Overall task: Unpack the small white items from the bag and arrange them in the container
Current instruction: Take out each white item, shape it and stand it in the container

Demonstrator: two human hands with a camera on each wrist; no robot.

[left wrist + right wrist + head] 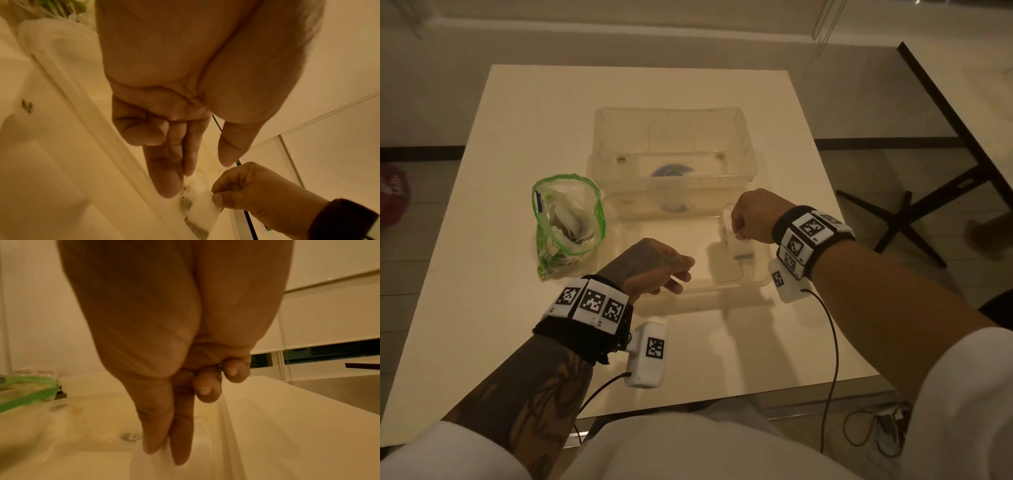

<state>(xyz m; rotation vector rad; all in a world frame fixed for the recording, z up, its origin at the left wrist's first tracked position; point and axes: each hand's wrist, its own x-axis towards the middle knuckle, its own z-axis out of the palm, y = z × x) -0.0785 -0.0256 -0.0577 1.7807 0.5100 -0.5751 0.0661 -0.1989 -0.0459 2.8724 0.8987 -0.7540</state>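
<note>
Right hand (pixel 751 217) over the right inner side of the clear plastic container (pixel 688 287), thumb and forefinger pinching a small white packet (pixel 738 245) by its upper edge; the packet hangs upright against the container's right wall, lower end near the floor of the tub. From the left wrist view the same pinch shows plainly: my right hand (pixel 252 191) holds the white packet (pixel 202 206) at one corner, other fingers curled in. The right wrist view shows thumb and two fingers pressed together on something white at the tips (pixel 164 449), ring and little fingers tucked back. Left hand (pixel 654 265) hovers over the near left part of the container, fingers loosely extended and relaxed, holding nothing; in its own wrist view the fingers (pixel 164 170) point down toward the packet without touching it. Zip bag with green seal (pixel 566 222) stands open on the white table (pixel 482 274), just left of the container, with more white packets crumpled inside. Container lid (pixel 671 150), clear, stands propped up behind the tub, a bluish round mark visible through it. Black cables run from both wrist units off the table's near edge. Second table with dark legs (pixel 914 219) at the far right, well apart.
</note>
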